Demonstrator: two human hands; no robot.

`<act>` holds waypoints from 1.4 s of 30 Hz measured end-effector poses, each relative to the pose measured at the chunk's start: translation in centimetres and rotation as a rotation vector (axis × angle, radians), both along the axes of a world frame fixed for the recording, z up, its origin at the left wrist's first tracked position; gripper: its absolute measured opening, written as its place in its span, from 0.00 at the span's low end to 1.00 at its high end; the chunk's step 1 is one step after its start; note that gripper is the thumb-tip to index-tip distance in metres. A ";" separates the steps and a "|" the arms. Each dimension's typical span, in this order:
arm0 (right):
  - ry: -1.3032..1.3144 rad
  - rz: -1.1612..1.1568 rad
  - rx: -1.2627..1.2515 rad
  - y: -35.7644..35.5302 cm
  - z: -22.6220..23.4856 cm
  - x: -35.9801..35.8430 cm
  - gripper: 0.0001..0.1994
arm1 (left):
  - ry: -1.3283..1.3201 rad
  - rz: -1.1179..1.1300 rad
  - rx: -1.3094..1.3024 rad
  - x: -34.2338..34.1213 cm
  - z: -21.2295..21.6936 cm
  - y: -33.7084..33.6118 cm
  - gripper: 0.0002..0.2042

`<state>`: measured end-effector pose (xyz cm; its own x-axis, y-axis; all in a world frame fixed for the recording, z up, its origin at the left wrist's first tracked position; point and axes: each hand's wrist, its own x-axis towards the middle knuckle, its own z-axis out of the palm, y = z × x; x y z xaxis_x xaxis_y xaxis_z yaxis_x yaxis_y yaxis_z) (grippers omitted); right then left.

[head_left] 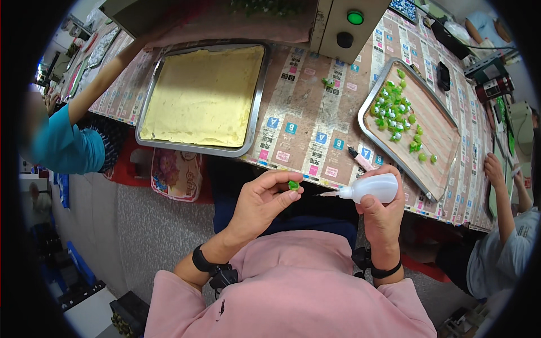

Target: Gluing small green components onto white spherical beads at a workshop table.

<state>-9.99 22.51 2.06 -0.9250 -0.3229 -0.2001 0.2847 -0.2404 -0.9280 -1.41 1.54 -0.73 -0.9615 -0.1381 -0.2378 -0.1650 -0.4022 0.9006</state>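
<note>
Between the thumb and fingertips of my left hand [262, 200] is a small green plastic piece [293, 185]. My right hand [386, 211] is wrapped round a white squeeze bottle [375, 188], tipped on its side. Its thin needle tip [326, 194] points left at the green piece, with a gap between them. Both hands are in front of the table edge. Beyond the right hand, a metal tray [439, 163] holds a heap of small green figures with white eyes [394, 110]. A pink, black-tipped tube [360, 159] lies beside that tray.
A metal tray with a yellow lining [200, 98] sits at the left. Behind it stands a machine with a lit green button [355, 17]. One green piece [328, 83] lies on the printed table cover [298, 112]. People sit at both sides, one in a blue sleeve [79, 143].
</note>
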 end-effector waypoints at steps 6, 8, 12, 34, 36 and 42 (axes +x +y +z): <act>0.059 -0.006 -0.007 -0.1 -0.3 0.1 0.26 | -0.049 -0.027 0.118 0.1 0.0 -0.2 0.16; 0.080 0.006 0.006 -0.1 -0.3 0.2 0.26 | -0.044 -0.033 0.123 0.2 -0.2 -0.2 0.17; 0.084 0.015 -0.001 -0.2 -0.3 0.3 0.25 | -0.057 -0.028 0.143 0.1 -0.2 -0.1 0.16; 0.053 0.013 0.065 -0.4 -1.0 0.7 0.25 | -0.083 -0.021 0.199 0.2 0.1 0.2 0.14; 0.013 0.013 0.030 -0.4 -1.0 0.5 0.25 | -0.084 -0.010 0.199 0.2 0.0 0.2 0.14; -0.083 0.007 -0.084 -0.6 -1.4 0.3 0.25 | -0.071 0.034 0.157 0.2 0.0 0.2 0.13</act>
